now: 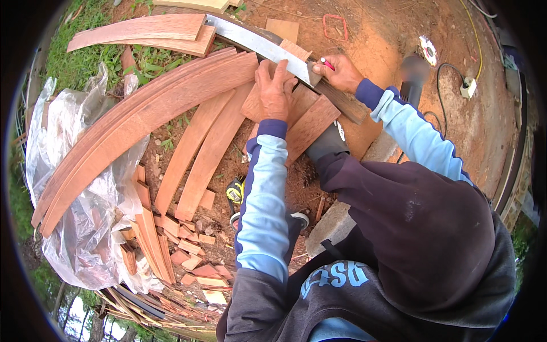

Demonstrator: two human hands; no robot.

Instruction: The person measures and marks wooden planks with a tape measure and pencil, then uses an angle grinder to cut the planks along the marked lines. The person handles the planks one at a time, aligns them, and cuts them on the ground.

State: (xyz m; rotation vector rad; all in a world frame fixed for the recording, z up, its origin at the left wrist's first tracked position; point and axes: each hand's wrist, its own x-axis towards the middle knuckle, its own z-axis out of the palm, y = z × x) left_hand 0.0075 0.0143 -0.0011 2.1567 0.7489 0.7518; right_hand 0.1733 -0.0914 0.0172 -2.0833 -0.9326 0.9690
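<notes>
A long, flat grey metal blade (pixel 250 39) with a slanted end lies across reddish-brown boards at the top middle. My left hand (pixel 273 91) presses down at its near edge, fingers stretched and apart, over a short wooden board (pixel 305 102). At the blade's slanted end, my right hand (pixel 342 73) is closed round a pink marker (pixel 326 64). The marker's tip is hard to make out. Beneath the blade's end lies a dark wooden beam (pixel 342 101). Another short board (pixel 310 125) slants out below my left hand.
Long curved boards (pixel 154 122) lie to the left, beside crumpled clear plastic sheeting (pixel 85 188). A yellow tape measure (pixel 235 191) and several wood offcuts (pixel 191 245) are on the dirt. A concrete block (pixel 333 231) stands near my legs. Black cable (pixel 440 91) crosses the right side.
</notes>
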